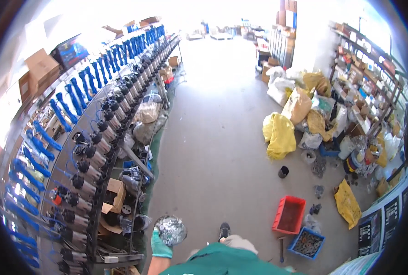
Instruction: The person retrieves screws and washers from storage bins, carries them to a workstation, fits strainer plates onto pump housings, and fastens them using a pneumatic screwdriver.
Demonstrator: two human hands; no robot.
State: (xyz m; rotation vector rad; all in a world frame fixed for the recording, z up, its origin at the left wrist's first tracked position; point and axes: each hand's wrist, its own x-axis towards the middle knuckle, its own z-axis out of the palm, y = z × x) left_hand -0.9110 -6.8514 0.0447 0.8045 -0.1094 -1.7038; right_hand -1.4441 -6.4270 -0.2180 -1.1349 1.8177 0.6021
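My left hand [160, 245], in a green glove, reaches up from the lower edge. Its fingers are closed on the rim of a round metal bowl [184, 234], just left of my body. Shiny small metal pieces [169, 229] fill the bowl; I cannot make out their exact kind. The bowl is above the floor beside the workbench. My right hand does not show anywhere in the picture.
To the left runs a long bench with rows of cylindrical metal units [88, 169] and bundled blue cables [61, 114]. Right, on the floor, are a red crate [289, 200], a blue crate of metal parts [322, 236], a hammer [281, 250], a dark cylinder [283, 172] and piled sacks [297, 105].
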